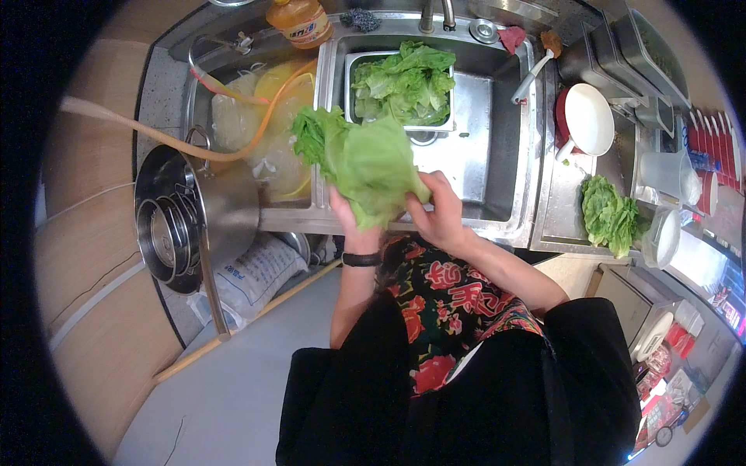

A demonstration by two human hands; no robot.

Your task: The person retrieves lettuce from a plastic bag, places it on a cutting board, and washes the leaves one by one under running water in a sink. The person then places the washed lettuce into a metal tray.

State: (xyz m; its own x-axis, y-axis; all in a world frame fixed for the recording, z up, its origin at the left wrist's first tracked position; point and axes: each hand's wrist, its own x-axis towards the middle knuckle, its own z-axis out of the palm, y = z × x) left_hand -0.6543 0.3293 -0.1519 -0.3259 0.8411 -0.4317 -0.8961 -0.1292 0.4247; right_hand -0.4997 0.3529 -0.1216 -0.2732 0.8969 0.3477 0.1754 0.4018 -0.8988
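A bunch of green lettuce [373, 157] is held over the front of the steel sink, its leaves partly blurred. Beneath the lettuce, my left hand [345, 212] supports it, with most of its fingers hidden by the leaves. At the right side, my right hand [440, 209] pinches the edge of a leaf between thumb and fingers. Just beyond stands a rectangular steel pan [449, 123] in the right basin, heaped with loose lettuce leaves [408, 81]. A small scrap of leaf [464, 135] lies on the basin floor [475, 163].
An orange hose [268, 131] crosses the left basin, which holds plastic bags. A large steel pot [227, 204] stands at the left. On the right drainboard sit a white-lined frying pan [588, 119] and more lettuce [609, 215]. A faucet [427, 17] rises behind.
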